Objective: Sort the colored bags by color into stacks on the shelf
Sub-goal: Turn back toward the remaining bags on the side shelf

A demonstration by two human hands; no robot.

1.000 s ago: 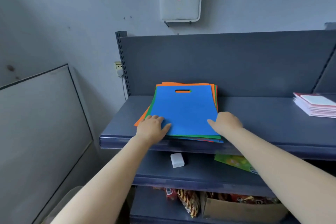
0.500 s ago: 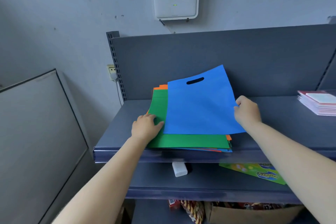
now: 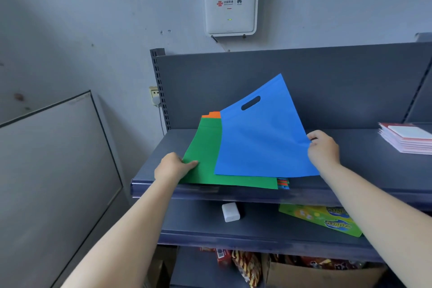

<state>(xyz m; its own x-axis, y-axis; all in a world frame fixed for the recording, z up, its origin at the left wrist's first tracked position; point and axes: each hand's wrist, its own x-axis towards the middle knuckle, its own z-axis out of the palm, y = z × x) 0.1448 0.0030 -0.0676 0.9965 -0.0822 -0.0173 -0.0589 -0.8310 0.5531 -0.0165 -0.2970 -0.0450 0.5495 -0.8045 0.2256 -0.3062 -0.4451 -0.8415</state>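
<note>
Head view. A blue bag (image 3: 261, 138) is pinched at its right edge by the right hand (image 3: 323, 149), whose fingers (image 3: 314, 141) are curled onto the fabric; the bag is tilted, its handle cut-out raised toward the back panel and its lower edge over the stack (image 3: 282, 183). A green bag (image 3: 205, 163) is shown on top of that stack, pressed at its left edge by the left hand (image 3: 174, 166), with the thumb laid flat on the green surface and the remaining fingers not clearly seen. An orange bag (image 3: 211, 114) is seen protruding at the stack's far corner. The stack is carried by the top shelf (image 3: 364, 166), near its left end. Booklets (image 3: 406, 138) are shown well apart at the right. A white box (image 3: 231, 211) is seen on the shelf below.
</note>
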